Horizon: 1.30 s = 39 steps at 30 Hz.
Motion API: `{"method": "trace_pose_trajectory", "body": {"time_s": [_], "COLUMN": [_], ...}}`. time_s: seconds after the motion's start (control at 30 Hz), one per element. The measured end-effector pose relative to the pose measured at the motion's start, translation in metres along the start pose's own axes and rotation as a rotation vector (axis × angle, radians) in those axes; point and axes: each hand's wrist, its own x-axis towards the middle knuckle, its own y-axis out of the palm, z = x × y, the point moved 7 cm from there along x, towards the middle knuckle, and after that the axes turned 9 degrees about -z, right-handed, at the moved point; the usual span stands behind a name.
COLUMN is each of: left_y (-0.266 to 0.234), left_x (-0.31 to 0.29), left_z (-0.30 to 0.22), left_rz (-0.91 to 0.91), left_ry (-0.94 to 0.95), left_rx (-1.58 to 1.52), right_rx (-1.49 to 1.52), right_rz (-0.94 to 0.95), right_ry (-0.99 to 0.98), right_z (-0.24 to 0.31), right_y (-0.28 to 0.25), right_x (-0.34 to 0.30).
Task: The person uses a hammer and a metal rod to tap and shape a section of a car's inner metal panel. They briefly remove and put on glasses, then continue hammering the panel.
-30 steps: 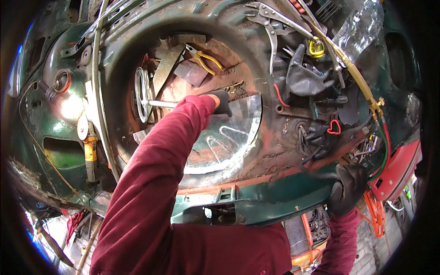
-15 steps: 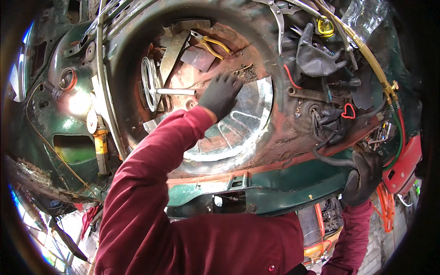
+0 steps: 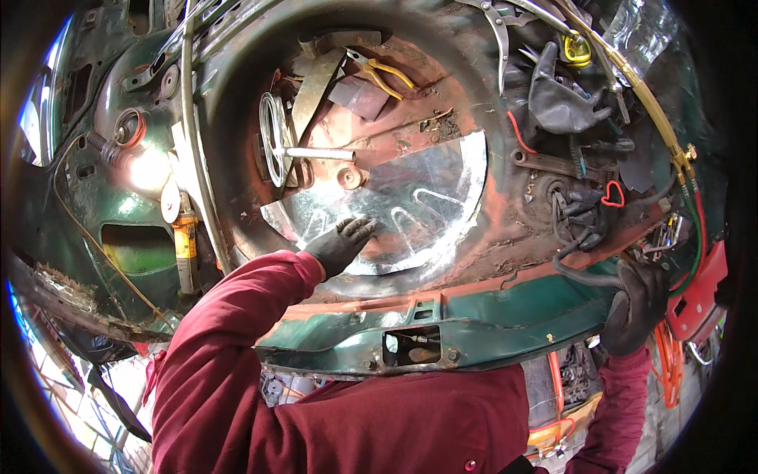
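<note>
My left hand [image 3: 344, 246], in a dark glove, is over the near edge of a shiny half-round metal sheet [image 3: 442, 186]. Its fingers are loosely bent with nothing in them; whether they touch the sheet I cannot tell. The sheet has several wavy lines drawn on it and lies in a round, rust-red well [image 3: 410, 63] of a green car body. At the far right, my gloved right hand [image 3: 636, 306] rests on the car body's near edge, beside a grey corrugated hose [image 3: 588, 276]. Its fingers lie out over the edge, the tips partly hidden.
Yellow-handled pliers [image 3: 392, 75], a wire coil [image 3: 273, 138] and a metal tube [image 3: 320, 154] lie in the well. An angle grinder [image 3: 185, 241] stands at left. A wrench [image 3: 553, 163], a dark glove [image 3: 560, 103] and torch hoses [image 3: 659, 118] lie at right.
My left hand has drawn back from the sheet's far edge to its near edge, uncovering the middle. The view has shifted slightly; my right hand keeps its place on the car's edge.
</note>
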Motion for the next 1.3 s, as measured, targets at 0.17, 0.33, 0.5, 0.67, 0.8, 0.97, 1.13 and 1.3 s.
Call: {"method": "trace_pose_trajectory", "body": {"time_s": [0.17, 0.33, 0.5, 0.67, 0.8, 0.97, 1.13, 1.3], "left_y": [0.003, -0.018, -0.034, -0.009, -0.015, -0.017, -0.05, -0.006], "left_x": [0.004, 0.001, 0.005, 0.001, 0.001, 0.006, 0.064, 0.106], "left_z": [-0.009, -0.002, 0.004, 0.001, -0.001, 0.007, -0.003, -0.006], "left_rz": [-0.041, 0.102, 0.135, 0.173, 0.132, 0.092, -0.017, -0.232], "left_ry": [-0.114, -0.091, -0.004, -0.032, -0.021, 0.058, 0.098, 0.081], "left_rx": [-0.005, -0.029, 0.07, 0.078, 0.121, 0.109, 0.051, -0.047], "right_rx": [-0.039, 0.006, 0.053, 0.037, 0.061, 0.024, 0.028, 0.008], "right_rz": [-0.005, -0.039, -0.071, -0.048, -0.059, -0.049, -0.038, -0.004], "right_ry": [-0.021, -0.021, -0.033, -0.034, -0.039, -0.016, -0.027, -0.018], "right_z": [0.003, 0.003, 0.004, 0.003, 0.003, 0.005, 0.004, 0.002], "right_y": [-0.002, -0.003, -0.004, -0.002, -0.002, -0.003, -0.002, -0.001], "right_x": [0.003, 0.004, 0.005, 0.006, 0.005, 0.006, 0.006, 0.004]}}
